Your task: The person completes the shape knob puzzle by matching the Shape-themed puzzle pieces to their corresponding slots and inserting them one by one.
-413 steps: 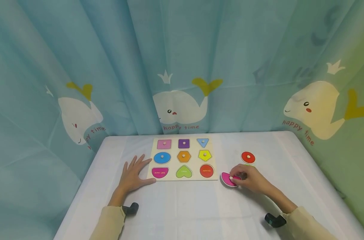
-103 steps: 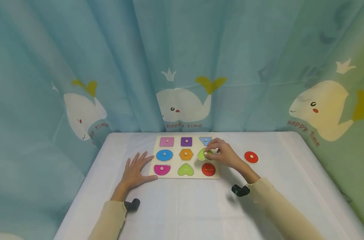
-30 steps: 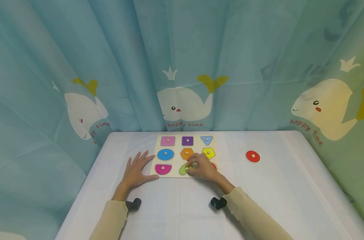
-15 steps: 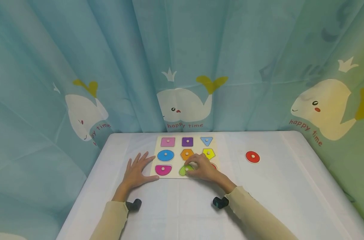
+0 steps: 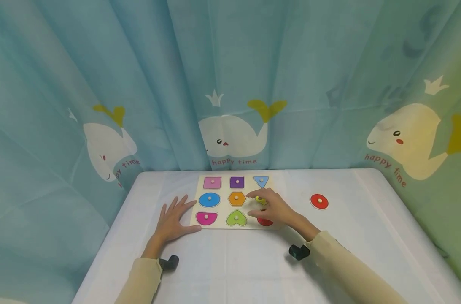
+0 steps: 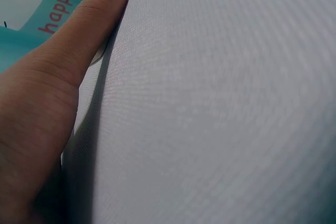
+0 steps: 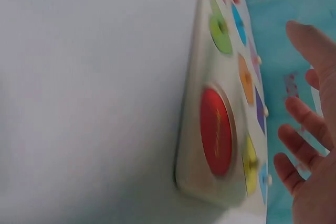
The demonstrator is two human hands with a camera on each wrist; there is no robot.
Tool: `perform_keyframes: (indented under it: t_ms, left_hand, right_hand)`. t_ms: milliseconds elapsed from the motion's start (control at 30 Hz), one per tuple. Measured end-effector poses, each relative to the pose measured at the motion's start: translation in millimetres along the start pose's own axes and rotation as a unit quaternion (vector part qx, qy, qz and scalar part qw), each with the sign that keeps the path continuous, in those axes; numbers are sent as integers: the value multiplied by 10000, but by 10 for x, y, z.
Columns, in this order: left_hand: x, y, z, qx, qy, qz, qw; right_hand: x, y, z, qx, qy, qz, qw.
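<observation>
My left hand (image 5: 173, 221) lies with fingers spread at the left edge of the shape puzzle board (image 5: 222, 217), its thumb tip by the near left corner. In the left wrist view, the thumb (image 6: 79, 38) rests along the white surface. My right hand (image 5: 277, 207) hovers over the board's right side, thumb and fingers apart, holding nothing. The knobbed green heart piece (image 5: 231, 220) sits in the near row, beside the pink half-round piece (image 5: 201, 219). A red slot without a knob (image 7: 215, 129) shows at the board's near right corner, partly covered by my hand in the head view.
A red round piece with a knob (image 5: 319, 205) lies on the white-covered table (image 5: 230, 261), right of the board. Several other knobbed pieces, such as the blue oval (image 5: 204, 201), fill the middle and far rows. A blue curtain (image 5: 238, 63) hangs behind.
The half-round, then the green heart, went from the table into the board. My right hand has just released the heart and moved right, fingers parting. The left hand has stayed put.
</observation>
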State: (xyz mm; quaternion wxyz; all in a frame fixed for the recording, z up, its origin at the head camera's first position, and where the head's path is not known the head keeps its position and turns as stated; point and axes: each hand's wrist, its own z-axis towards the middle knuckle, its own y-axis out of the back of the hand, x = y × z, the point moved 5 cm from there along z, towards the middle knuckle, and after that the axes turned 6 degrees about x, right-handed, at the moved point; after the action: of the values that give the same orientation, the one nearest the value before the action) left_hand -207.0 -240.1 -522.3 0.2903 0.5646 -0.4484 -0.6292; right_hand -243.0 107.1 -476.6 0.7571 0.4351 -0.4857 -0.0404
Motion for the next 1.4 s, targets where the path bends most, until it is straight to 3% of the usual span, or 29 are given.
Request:
perform_keyframes:
  t_ms: [167,267,533,833,1167,1400]
  left_hand:
    - [-15,5,-13,4,-14,-11,10000]
    - [-16,10,-14,23,8,6,10000]
    - [-24,2,-19,9,-54,-34,10000]
    - [-29,4,5,58,10,24,10000]
    - [-2,-3,2,11,5,72,10000]
    - [9,-11,13,20,6,93,10000]
  right_hand:
    - [-167,188,-90,-145,-660,-29,9977]
    - [-255,300,-162,-289,-805,-17,9963]
    - [-499,636,-457,-842,-736,-146,9936]
    - [-766,948,-800,-1176,-821,-448,9887]
    - [-1084,1099,-1175,-1216,-1675,-226,9781]
    - [-1183,1123,-1274,-1134,-2001,-192,9730]
